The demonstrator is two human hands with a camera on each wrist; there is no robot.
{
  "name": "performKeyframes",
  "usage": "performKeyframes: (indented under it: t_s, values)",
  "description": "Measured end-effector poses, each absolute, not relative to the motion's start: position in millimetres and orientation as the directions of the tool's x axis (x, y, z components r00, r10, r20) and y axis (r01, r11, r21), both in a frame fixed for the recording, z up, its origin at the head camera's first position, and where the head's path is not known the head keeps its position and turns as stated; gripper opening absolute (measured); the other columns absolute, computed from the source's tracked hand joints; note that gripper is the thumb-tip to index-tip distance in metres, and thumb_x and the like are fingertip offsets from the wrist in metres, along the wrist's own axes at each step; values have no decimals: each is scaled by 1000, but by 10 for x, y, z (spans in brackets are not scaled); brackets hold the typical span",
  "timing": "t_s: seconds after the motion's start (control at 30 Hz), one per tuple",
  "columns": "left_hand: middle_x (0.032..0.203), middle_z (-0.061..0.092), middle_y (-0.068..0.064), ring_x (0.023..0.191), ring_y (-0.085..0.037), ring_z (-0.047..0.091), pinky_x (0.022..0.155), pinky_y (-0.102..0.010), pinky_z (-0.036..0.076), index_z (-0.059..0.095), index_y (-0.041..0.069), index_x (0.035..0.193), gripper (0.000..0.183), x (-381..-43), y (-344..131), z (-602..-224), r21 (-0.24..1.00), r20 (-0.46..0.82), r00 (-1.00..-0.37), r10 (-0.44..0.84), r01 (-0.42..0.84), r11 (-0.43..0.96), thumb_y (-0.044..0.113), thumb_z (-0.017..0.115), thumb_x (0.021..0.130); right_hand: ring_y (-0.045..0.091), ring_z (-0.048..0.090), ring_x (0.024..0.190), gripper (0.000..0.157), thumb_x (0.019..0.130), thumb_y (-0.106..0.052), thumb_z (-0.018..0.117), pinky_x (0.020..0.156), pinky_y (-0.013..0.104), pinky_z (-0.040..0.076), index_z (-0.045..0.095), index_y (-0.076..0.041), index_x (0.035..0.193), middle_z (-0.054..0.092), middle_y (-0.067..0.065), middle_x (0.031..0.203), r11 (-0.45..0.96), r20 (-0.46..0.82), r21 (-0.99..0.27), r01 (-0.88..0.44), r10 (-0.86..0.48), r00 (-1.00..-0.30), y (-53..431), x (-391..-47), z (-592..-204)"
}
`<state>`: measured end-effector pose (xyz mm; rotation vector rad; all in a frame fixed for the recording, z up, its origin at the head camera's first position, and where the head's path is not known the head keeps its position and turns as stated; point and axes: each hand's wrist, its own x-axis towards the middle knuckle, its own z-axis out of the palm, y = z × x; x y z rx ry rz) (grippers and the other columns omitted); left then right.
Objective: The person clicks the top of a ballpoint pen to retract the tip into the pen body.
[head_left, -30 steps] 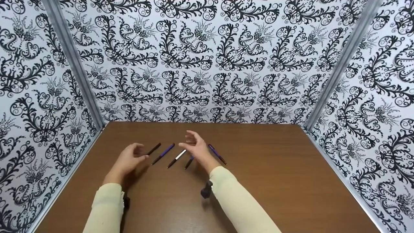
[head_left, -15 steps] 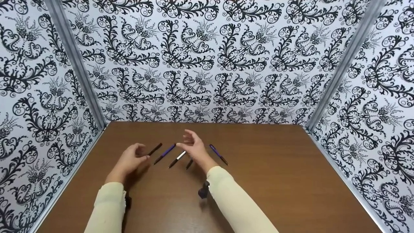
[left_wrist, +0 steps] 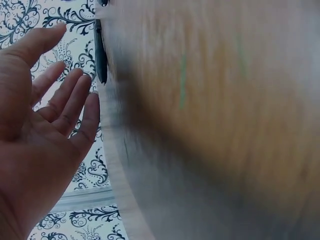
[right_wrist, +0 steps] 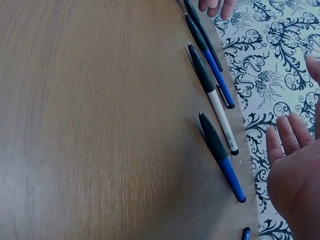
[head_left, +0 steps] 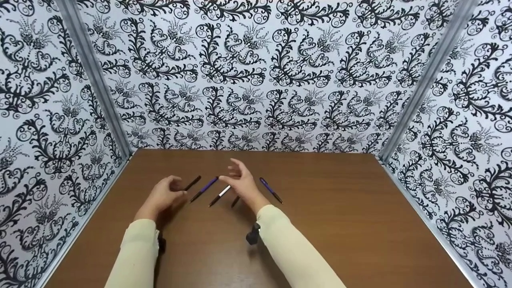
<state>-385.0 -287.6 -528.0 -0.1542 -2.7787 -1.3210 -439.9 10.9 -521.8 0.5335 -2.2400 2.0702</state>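
Several pens lie spread in a row on the brown table. My left hand (head_left: 162, 196) hovers beside the black pen (head_left: 193, 183), fingers loosely bent and holding nothing; the left wrist view shows its palm (left_wrist: 45, 145) with the fingers apart. To the right of that pen lie a blue pen (head_left: 204, 189) and a white pen with a black grip (head_left: 220, 196). My right hand (head_left: 245, 188) is raised over the pens, relaxed and empty. It partly hides another blue pen (right_wrist: 222, 157), seen whole in the right wrist view. A further blue pen (head_left: 271, 191) lies to its right.
The wooden table (head_left: 340, 208) extends to both sides and in front of the hands. Patterned black-and-white walls (head_left: 256, 80) enclose it at the back and sides, with grey strips (head_left: 424, 80) at the corners.
My right hand has shifted slightly left, covering more of the blue pen beneath it. My left hand has barely moved. The pens lie as before.
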Motion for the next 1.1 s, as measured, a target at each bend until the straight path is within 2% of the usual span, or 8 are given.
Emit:
performKeyframes:
  t_s: [0.27,0.47,0.7,0.9,1.1]
  values:
    - [144,64,-31,133,-49,60,114,-62,48,57,-9,150,52,-3873,-2890,-5318,773,75,-995,63,98,626,5,75,103,50,57,138,80,95,-12,89,107,42,57,48,-7,164,64,18,146,27,244,-966,-256,-226,-943,134,-4400,-5201]
    - [140,67,-29,129,-47,63,113,-62,50,62,-8,146,47,-3914,-2902,-5352,742,77,-995,66,102,662,1,75,102,46,60,136,79,96,-13,88,107,43,57,48,-6,164,65,18,145,42,246,-964,-261,-219,-944,148,-4414,-5215]
    - [134,67,-27,124,-48,63,106,-63,53,73,-4,135,33,-3926,-2898,-5339,687,84,-993,79,115,718,-2,73,102,48,58,137,74,97,-17,87,106,45,56,51,-11,163,64,17,147,46,255,-961,-271,-221,-941,167,-4397,-5219]
    - [133,71,-27,124,-48,64,107,-64,53,74,-3,136,32,-3923,-2885,-5336,683,51,-997,58,77,726,-1,71,104,46,59,136,74,98,-18,87,107,46,56,52,-11,162,63,20,147,46,251,-963,-266,-215,-944,181,-4390,-5237]
    - [130,71,-26,122,-47,65,106,-64,53,75,-1,135,31,-3899,-2892,-5345,680,34,-999,31,45,732,0,71,104,50,56,139,75,98,-18,87,107,45,57,50,-10,163,63,19,147,38,240,-966,-254,-225,-944,176,-4375,-5247]
